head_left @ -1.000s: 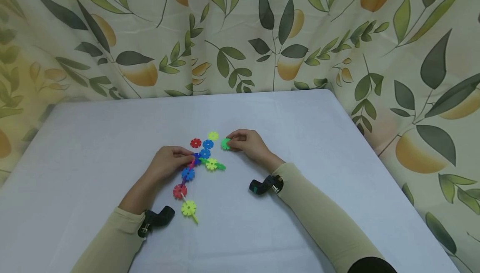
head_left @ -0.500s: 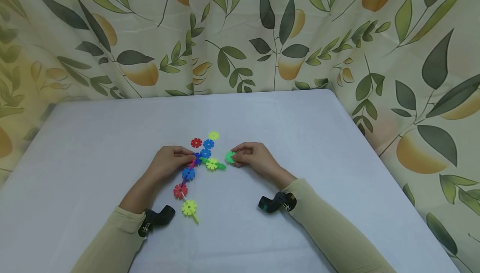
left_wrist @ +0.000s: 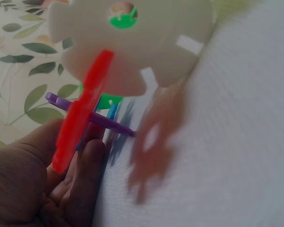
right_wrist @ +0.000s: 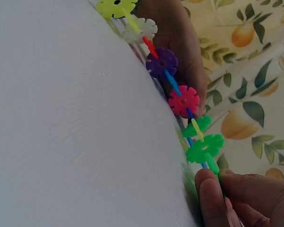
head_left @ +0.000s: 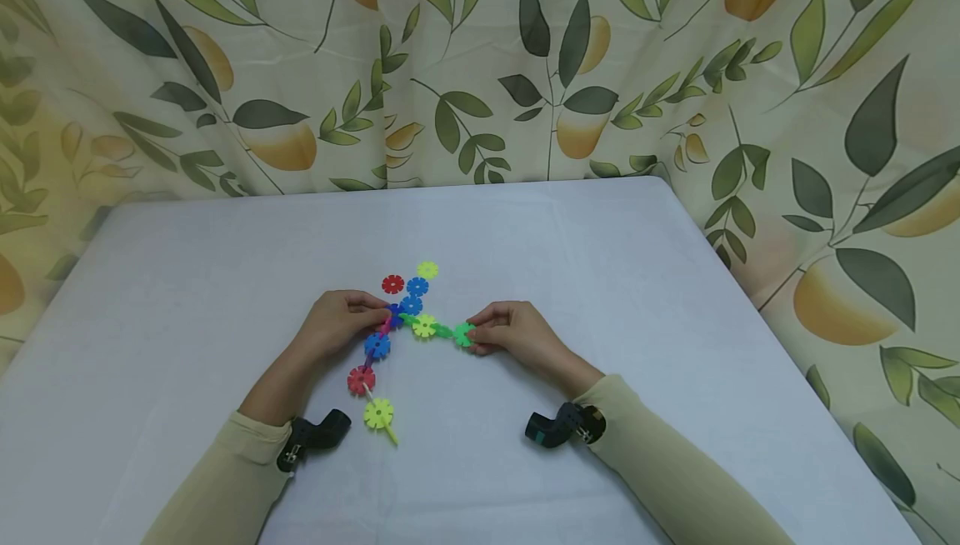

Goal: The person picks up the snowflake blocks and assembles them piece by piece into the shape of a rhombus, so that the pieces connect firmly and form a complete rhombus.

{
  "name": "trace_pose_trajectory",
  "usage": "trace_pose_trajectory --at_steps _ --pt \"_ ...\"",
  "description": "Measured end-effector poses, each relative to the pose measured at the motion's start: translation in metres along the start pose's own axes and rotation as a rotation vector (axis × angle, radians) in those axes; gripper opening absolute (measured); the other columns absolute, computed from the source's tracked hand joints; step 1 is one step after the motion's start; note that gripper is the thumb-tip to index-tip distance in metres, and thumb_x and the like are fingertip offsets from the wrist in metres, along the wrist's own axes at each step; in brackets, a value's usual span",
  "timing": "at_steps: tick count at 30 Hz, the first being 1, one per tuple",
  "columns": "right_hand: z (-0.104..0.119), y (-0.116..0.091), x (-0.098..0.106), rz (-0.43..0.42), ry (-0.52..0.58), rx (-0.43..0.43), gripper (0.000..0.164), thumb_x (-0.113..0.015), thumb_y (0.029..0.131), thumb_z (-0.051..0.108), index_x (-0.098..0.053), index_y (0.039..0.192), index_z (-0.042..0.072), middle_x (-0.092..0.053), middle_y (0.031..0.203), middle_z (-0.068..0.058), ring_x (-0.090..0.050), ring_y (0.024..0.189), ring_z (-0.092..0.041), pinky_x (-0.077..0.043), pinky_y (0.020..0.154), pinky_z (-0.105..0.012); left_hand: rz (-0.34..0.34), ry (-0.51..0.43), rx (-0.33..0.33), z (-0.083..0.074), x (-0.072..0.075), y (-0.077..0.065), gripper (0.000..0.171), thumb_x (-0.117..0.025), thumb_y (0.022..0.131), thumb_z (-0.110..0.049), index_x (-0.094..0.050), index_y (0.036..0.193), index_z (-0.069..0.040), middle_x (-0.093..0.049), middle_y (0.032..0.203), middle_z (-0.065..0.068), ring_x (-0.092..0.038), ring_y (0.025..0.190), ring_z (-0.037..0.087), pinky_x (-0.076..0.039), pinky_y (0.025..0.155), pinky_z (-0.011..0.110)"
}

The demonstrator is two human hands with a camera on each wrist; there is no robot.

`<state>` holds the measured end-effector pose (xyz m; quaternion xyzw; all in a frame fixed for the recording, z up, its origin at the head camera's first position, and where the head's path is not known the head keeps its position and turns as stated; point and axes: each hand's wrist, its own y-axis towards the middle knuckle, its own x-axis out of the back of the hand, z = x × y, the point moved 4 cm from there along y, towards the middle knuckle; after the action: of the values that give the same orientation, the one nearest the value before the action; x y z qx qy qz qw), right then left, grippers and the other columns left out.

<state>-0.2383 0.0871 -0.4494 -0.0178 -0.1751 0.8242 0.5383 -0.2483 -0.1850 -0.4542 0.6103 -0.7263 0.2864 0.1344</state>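
Observation:
A chain of slotted plastic snowflake discs bends across the table, its near leg running through a blue disc [head_left: 377,346] and a red disc [head_left: 361,380] to a yellow disc [head_left: 378,413]. At the bend, my left hand [head_left: 337,324] pinches a dark blue disc [head_left: 395,315]. My right hand [head_left: 521,332] pinches a green disc [head_left: 463,334] by its right edge. That disc's other edge meets the green disc [right_wrist: 206,147] at the chain's right end, beyond a yellow disc [head_left: 424,327]. Close up in the left wrist view are a white disc [left_wrist: 104,28] and a red disc [left_wrist: 83,113].
Just behind the bend lie a red disc [head_left: 392,284], a yellow disc [head_left: 427,270] and two blue discs [head_left: 417,287]. A white cloth covers the table [head_left: 225,262]. Behind it hangs a leaf-and-fruit patterned curtain [head_left: 465,70].
My right hand has come toward me and slightly right with the green disc, from behind the chain's right end to touching it. The left hand keeps its place at the bend.

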Motion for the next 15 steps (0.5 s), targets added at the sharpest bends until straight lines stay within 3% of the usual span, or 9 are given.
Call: trace_pose_trajectory --at_steps 15 --pt "0.0006 -0.0042 -0.0036 -0.001 0.006 -0.003 0.023 -0.071 0.089 0.007 -0.071 0.110 -0.002 -0.076 0.092 -0.010 -0.072 0.072 -0.013 -0.058 0.075 -0.029 0.006 0.003 0.005 -0.0001 0.0014 -0.0003 0.032 -0.071 0.091 -0.034 -0.074 0.110 -0.008 -0.074 0.099 0.006 -0.064 0.096 0.020 -0.052 0.084 0.031"
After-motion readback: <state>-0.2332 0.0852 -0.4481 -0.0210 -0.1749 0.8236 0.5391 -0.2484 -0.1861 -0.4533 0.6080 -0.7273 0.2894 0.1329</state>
